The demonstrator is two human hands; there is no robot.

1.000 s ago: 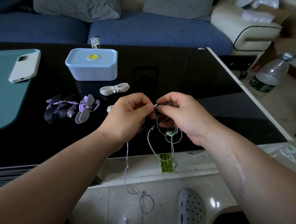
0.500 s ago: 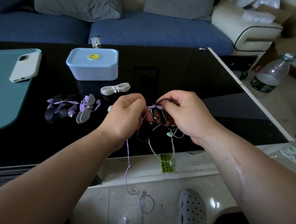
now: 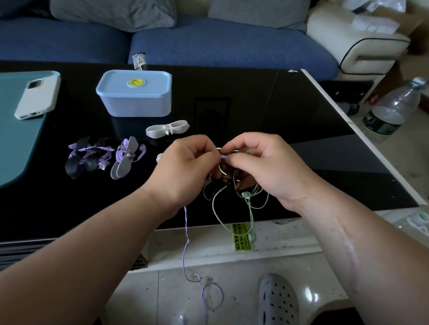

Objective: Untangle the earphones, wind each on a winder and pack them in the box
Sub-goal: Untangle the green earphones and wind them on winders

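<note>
You are on the untangling step. Your left hand [image 3: 183,165] and right hand [image 3: 265,165] both pinch the earphone tangle [image 3: 234,188] over the table's [image 3: 261,102] near edge. The purple cord [image 3: 186,235] hangs down to the floor. Next, gently pull one cord loose, then reach for the white winder [image 3: 167,130].

white winder [image 3: 159,157] mostly behind left hand [image 3: 183,168]; tangle [image 3: 228,188] core hidden under right hand [image 3: 265,170]; purple cable [image 3: 186,238] exits bottom edge.

You face a glossy black table [image 3: 273,103] with a white edge; behind it stands a blue sofa [image 3: 227,43] with grey cushions [image 3: 112,5], a cream armchair [image 3: 351,45] to its right, pale floor tiles [image 3: 394,166] underfoot
</note>
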